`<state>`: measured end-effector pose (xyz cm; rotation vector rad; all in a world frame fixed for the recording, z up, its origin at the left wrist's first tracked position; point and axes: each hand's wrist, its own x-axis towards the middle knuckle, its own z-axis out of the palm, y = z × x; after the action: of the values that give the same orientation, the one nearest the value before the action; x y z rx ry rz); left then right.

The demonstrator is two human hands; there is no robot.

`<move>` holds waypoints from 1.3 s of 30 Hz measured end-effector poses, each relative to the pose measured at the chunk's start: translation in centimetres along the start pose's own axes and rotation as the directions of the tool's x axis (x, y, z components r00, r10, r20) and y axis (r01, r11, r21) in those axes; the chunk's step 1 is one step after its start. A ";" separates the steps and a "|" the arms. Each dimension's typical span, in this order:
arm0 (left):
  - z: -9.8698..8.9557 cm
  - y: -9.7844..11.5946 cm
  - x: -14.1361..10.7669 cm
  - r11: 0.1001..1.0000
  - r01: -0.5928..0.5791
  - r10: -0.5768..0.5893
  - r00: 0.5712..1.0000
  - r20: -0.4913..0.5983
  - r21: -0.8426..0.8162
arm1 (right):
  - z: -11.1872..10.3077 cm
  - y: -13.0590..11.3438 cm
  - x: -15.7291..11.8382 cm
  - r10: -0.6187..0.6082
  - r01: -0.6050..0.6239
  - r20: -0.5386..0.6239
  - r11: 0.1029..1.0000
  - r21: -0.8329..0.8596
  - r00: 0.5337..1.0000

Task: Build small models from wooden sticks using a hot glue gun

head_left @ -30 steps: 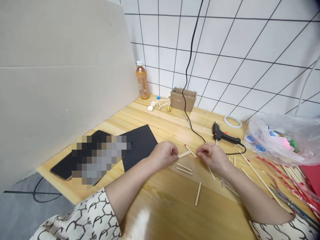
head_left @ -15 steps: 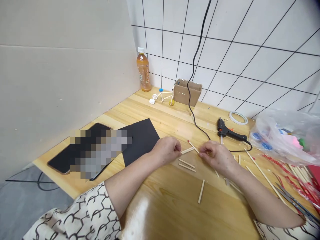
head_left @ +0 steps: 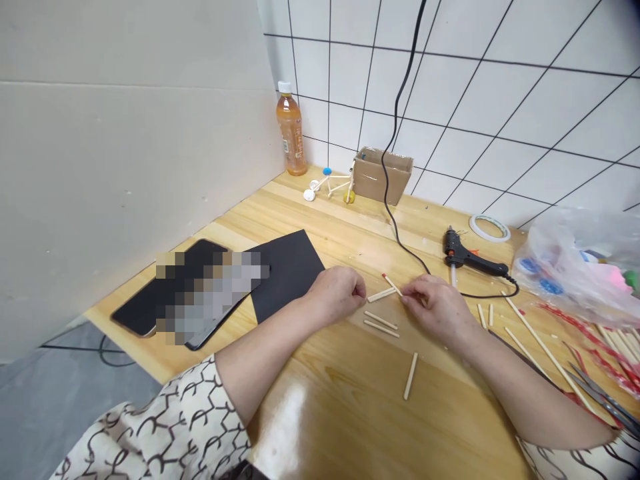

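My left hand point(head_left: 340, 293) is closed, its curled fingertips beside the left end of a pale wooden stick point(head_left: 381, 295); I see nothing between them. My right hand point(head_left: 433, 303) pinches the lower end of a red-tipped stick point(head_left: 391, 283), which slants up to the left and crosses the pale stick's right end. Just below the hands, two short sticks point(head_left: 381, 321) lie side by side. Nearer the front, another short stick point(head_left: 411, 377) lies alone on the wooden table point(head_left: 345, 407).
Black paper point(head_left: 287, 270) and a phone point(head_left: 145, 307) lie left. A bottle point(head_left: 291, 133), a small stick model with wheels point(head_left: 339, 185) and a cardboard box point(head_left: 383, 177) stand at the back. Right are a glue gun point(head_left: 467, 257), tape point(head_left: 490, 228), scissors point(head_left: 595, 390) and a plastic bag point(head_left: 575, 260).
The view has shifted slightly. My left fingertips have come away a little from the pale stick's end. My right hand still pinches the red-tipped stick.
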<state>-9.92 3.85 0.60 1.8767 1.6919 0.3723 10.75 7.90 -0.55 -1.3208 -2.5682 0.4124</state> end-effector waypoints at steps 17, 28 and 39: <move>0.6 -0.1 0.1 0.996 -0.083 0.084 0.996 -0.031 0.035 | 0.3 -0.5 -0.1 0.027 -0.029 -0.048 0.999 -0.039 0.998; 0.6 0.3 0.1 0.996 -0.067 0.069 0.997 -0.029 0.055 | 0.5 -0.7 0.1 0.024 -0.026 -0.049 0.999 -0.037 0.999; 1.1 -0.3 0.6 0.987 -0.154 0.157 0.985 -0.071 0.038 | 0.2 -1.0 0.4 0.006 -0.009 -0.031 0.996 -0.090 1.000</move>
<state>-9.44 4.15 -0.49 2.0482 1.6113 0.4846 9.70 7.68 -0.39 -1.3554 -2.5854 0.2791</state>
